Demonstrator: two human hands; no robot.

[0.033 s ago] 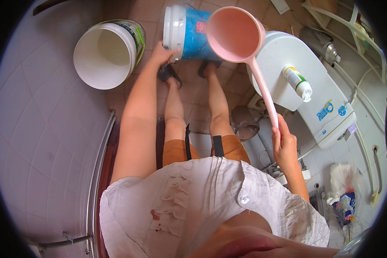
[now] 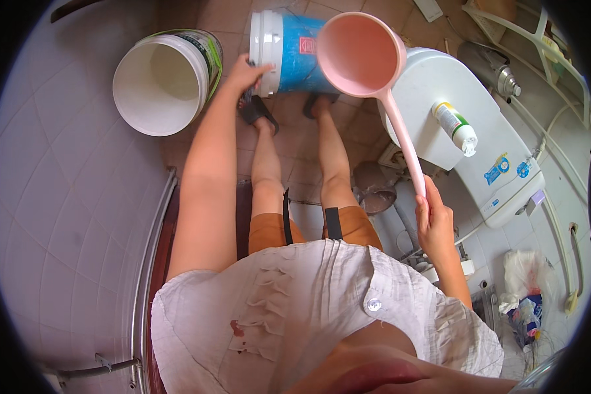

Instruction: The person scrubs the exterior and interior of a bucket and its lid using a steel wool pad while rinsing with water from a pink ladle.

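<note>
A pink long-handled water dipper (image 2: 361,56) is held up in front of me, with my right hand (image 2: 435,220) wrapped round the end of its handle. Its round bowl appears to hold nothing and covers part of a blue bucket (image 2: 300,56) with a white rim. That bucket looks tipped on its side, rim toward the left. My left hand (image 2: 245,75) grips it at the rim, thumb over the edge; the other fingers are partly hidden. Left of that hand stands a white bucket (image 2: 157,88) with a green handle, its mouth facing me.
A white toilet (image 2: 427,72) stands at the right, a white bottle (image 2: 454,128) with a green and yellow label lying on its lid. A white rack (image 2: 538,33) is at the upper right. Tiled wall (image 2: 65,197) closes the left side. A plastic bag (image 2: 525,282) is at the lower right.
My left hand and the rim of the blue bucket have shifted very slightly. The dipper and my right hand look nearly unmoved.
</note>
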